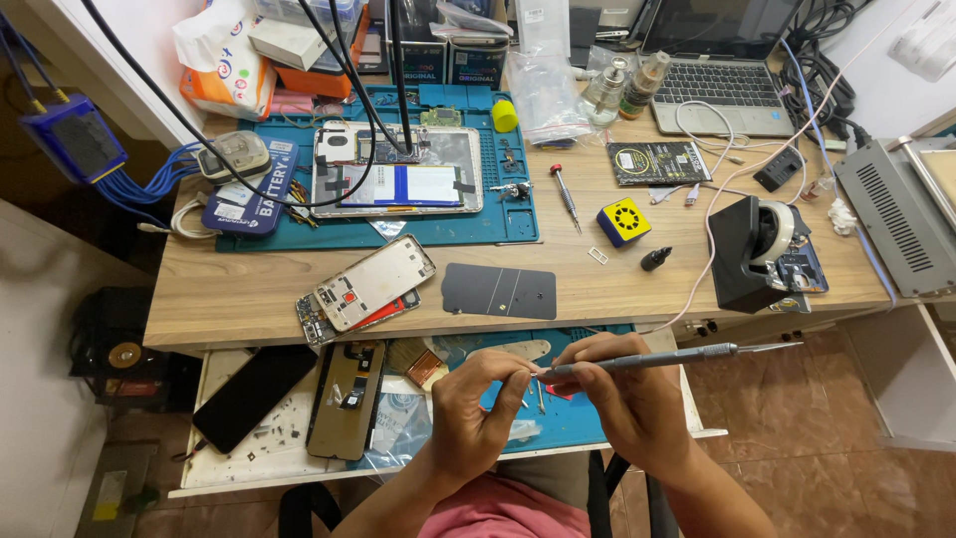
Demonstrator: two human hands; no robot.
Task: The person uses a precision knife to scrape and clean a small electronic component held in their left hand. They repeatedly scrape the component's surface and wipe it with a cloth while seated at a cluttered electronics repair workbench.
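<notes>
Right hand (637,403) closed around a slim grey metal precision screwdriver (657,359), held nearly level, shaft running out to the right past the knuckles, working end pointing left toward the other hand. Left hand (478,408) with thumb and forefinger pinched in a narrow grip right at that tip; whatever sits between the fingertips too small to tell. Both hands hovering over a blue silicone repair mat (558,423) in the pulled-out drawer below the wooden desk (239,289), screwdriver tip meeting the left grip just above the mat.

Left of the hands in the drawer: an opened phone body with tan inner frame (347,399) and a black glass phone screen (254,397). On the desk edge above: a white phone mid-frame (373,282) and a dark rectangular back cover (498,291). Farther back, a second blue mat (518,199) carrying an opened tablet with white battery (398,171). Yellow and blue cube-shaped tool (623,220) well apart to the right.
</notes>
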